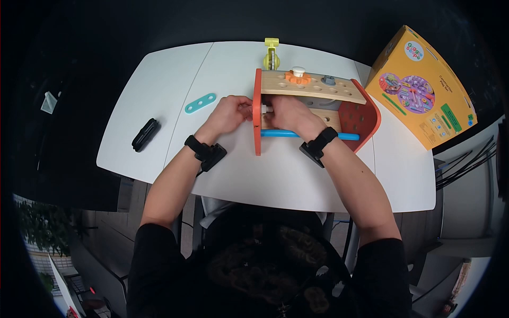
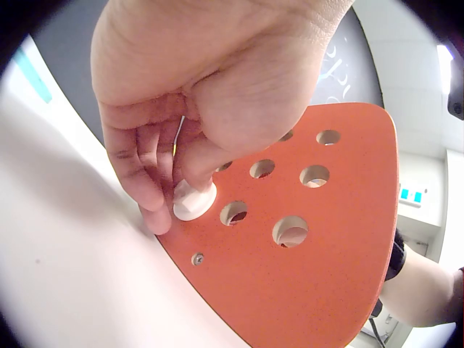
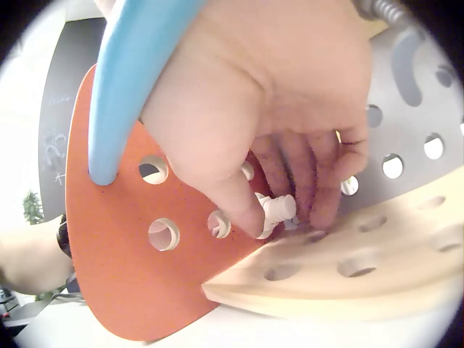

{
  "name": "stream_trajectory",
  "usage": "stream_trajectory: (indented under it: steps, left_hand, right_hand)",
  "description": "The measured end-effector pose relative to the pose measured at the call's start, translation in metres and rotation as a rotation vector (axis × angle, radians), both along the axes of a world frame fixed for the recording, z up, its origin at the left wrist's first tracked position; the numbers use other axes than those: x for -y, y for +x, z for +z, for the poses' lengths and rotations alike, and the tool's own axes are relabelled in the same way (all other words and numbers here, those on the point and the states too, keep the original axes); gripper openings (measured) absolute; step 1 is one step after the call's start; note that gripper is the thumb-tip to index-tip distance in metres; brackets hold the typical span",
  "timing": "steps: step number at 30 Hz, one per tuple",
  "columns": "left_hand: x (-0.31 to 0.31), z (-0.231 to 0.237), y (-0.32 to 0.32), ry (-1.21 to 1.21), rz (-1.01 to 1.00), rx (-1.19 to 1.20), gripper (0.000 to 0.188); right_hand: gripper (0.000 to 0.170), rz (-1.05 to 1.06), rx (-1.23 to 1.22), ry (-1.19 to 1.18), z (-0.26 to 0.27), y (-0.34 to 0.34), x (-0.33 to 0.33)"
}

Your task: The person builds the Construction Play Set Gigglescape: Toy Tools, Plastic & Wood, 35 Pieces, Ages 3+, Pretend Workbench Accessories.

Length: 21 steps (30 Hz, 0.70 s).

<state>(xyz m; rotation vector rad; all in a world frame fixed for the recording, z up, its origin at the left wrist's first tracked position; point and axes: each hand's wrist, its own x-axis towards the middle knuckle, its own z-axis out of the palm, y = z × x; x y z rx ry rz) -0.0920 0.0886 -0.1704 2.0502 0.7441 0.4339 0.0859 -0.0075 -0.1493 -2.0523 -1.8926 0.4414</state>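
Note:
An orange-red side panel [image 2: 333, 239] with round holes stands at the left end of a wooden toy workbench. On its outer face the left hand [image 1: 231, 113] pinches a white round-headed piece [image 2: 194, 201] between thumb and fingers. Inside the bench, the right hand [image 1: 291, 115] has thumb and fingers around a white threaded piece [image 3: 278, 210] that sticks out of the panel's inner face, just above the wooden shelf [image 3: 326, 279]. A blue rod [image 3: 138, 80] runs past the right hand, its end in the panel.
On the bench's top board [image 1: 339, 94] sit an orange gear [image 1: 298, 78] and a grey piece [image 1: 328, 80]. Behind stands a yellow-green toy [image 1: 271, 55]. A turquoise strip [image 1: 200, 103] and a black case [image 1: 146, 134] lie left; a yellow box [image 1: 424, 87] stands right.

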Motion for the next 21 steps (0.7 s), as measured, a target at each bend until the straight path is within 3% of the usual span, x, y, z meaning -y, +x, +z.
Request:
stream_trajectory:
  steps: [5,14,21]
  left_hand:
    - [0.001,0.001,0.0,0.023,-0.004,-0.005,0.02]
    - [0.002,0.002,0.001,0.021,-0.013,0.01,0.023]
    - [0.004,0.005,0.0,0.04,0.002,-0.038,0.025]
  right_hand:
    - [0.035,0.048,-0.023,0.117,-0.002,0.001,0.002]
    - [0.029,0.032,0.102,0.028,0.007,-0.004,0.003]
    - [0.03,0.014,-0.001,0.104,0.009,-0.001,0.008]
